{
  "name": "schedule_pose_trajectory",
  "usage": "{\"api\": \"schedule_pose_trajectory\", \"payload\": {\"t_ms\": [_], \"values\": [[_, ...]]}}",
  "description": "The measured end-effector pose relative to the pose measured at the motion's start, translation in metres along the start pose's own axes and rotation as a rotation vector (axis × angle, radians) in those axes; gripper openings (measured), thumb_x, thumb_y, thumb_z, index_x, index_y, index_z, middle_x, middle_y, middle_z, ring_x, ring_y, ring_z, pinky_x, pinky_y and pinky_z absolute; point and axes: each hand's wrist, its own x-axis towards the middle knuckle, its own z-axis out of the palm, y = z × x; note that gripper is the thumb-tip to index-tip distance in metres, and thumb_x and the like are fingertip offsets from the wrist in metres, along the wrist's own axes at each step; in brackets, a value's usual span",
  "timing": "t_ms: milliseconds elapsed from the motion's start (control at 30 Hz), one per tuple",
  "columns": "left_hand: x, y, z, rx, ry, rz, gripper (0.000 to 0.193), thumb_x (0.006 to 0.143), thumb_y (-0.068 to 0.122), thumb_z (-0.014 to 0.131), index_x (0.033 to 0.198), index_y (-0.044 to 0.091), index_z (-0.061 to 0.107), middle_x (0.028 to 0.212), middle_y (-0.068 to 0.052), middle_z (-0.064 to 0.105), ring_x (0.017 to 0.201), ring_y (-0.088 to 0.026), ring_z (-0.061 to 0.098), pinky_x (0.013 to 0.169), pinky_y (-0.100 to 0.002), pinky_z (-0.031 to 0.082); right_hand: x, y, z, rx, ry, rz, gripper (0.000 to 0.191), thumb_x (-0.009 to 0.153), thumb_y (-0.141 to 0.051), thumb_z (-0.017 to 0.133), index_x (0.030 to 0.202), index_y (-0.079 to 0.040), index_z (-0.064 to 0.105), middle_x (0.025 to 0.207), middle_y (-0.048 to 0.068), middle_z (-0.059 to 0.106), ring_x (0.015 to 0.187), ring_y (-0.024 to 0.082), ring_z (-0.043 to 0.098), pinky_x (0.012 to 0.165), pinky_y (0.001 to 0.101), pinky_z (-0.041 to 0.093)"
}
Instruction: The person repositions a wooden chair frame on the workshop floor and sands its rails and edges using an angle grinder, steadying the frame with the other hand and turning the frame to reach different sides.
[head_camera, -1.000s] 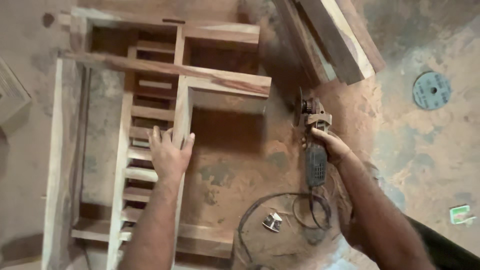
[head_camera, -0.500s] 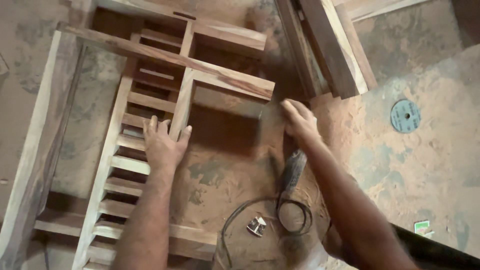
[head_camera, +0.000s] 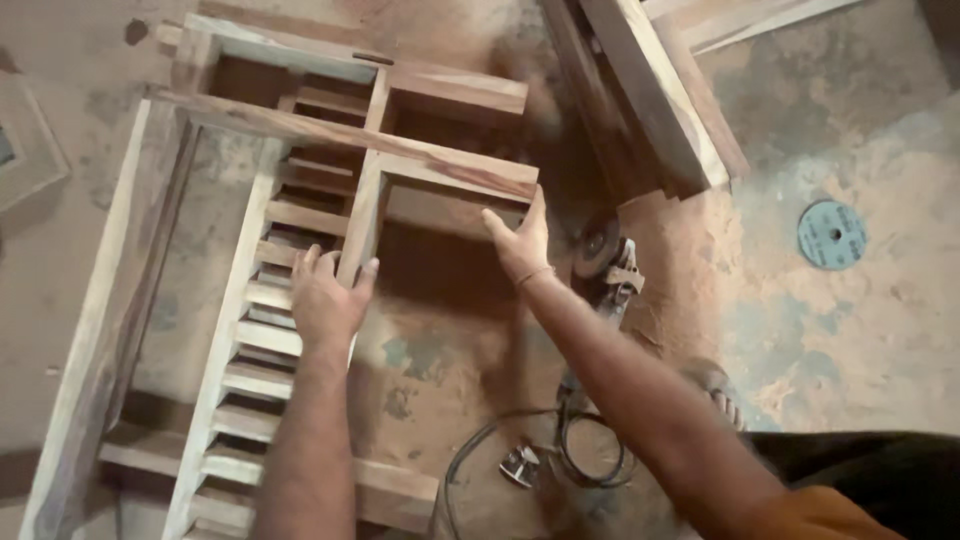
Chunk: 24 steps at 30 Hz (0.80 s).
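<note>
Wooden upright under the left hand (head_camera: 328, 300): fingers pressed together and curled over the middle post of the wooden frame (head_camera: 300, 250), thumb hooked on the post's right edge. Right hand (head_camera: 522, 243): fingers extended and closed against the underside of the frame's short right-hand rail, thumb raised beside its end. Neither hand holds a tool.

The frame lies flat on the dusty floor (head_camera: 700, 300), its slatted section running toward the floor's lower left corner and its long outer rail along the left edge.

Just beside the right wrist, an angle grinder (head_camera: 605, 262) rests on the floor, disc end toward the frame. Its black cable (head_camera: 560, 450) loops near the lower edge, with a small metal fitting (head_camera: 520, 465) inside the loop. A spare abrasive disc (head_camera: 832, 234) lies well apart at the right edge. Timber lengths (head_camera: 650, 90) lie at the upper edge.

Hazards, as judged:
- Lifting the rail may swing it onto the grinder.
- The cable loop may snag a foot or forearm.
- Sawdust underfoot may let the frame slide.
</note>
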Motion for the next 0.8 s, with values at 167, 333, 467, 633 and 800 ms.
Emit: {"api": "schedule_pose_trajectory", "payload": {"t_ms": [167,333,467,633,800], "values": [[-0.006,0.005,-0.008,-0.065,0.058,0.013,0.057,0.093,0.050,0.076,0.120,0.000,0.069,0.139,-0.026,0.062,0.131,-0.045,0.056,0.113,-0.054,0.045,-0.012,0.019,-0.011,-0.060,-0.094,-0.004,0.101,0.080,-0.030,0.085,0.157,0.006,0.030,0.149,0.030,0.050,0.140,0.039,0.050,0.117,0.0410,0.040],[-0.062,-0.010,-0.036,0.118,0.156,0.223,0.065,0.085,0.046,0.081,0.124,-0.003,0.064,0.137,-0.033,0.058,0.126,-0.050,0.056,0.107,-0.055,0.047,-0.039,0.029,-0.009,-0.130,-0.116,0.004,0.096,0.082,-0.035,0.085,0.152,0.008,0.035,0.144,0.031,0.052,0.136,0.043,0.051,0.115,0.0437,0.042],[-0.153,-0.050,-0.105,0.231,-0.128,0.209,0.076,0.075,0.050,0.078,0.127,-0.004,0.062,0.141,-0.035,0.054,0.130,-0.052,0.052,0.108,-0.059,0.043,-0.093,0.026,0.007,-0.104,-0.298,0.035,0.084,0.079,-0.042,0.083,0.138,0.009,0.051,0.135,0.031,0.058,0.118,0.042,0.063,0.101,0.0449,0.051],[-0.267,-0.100,-0.165,0.477,-0.099,-0.107,0.090,0.067,0.058,0.075,0.134,-0.001,0.059,0.143,-0.034,0.051,0.132,-0.051,0.051,0.110,-0.059,0.042,-0.176,0.018,0.016,-0.020,-0.735,0.087,0.065,0.079,-0.042,0.081,0.129,-0.005,0.064,0.122,0.019,0.069,0.102,0.033,0.074,0.091,0.0416,0.059],[-0.335,-0.152,-0.164,-0.070,0.019,-1.003,0.088,0.078,0.060,0.066,0.141,0.000,0.053,0.147,-0.029,0.050,0.134,-0.044,0.051,0.107,-0.053,0.046,-0.238,0.010,0.004,0.082,-1.101,-0.060,0.059,0.074,-0.033,0.080,0.124,-0.005,0.066,0.111,0.017,0.075,0.099,0.029,0.075,0.085,0.0401,0.060]]}}
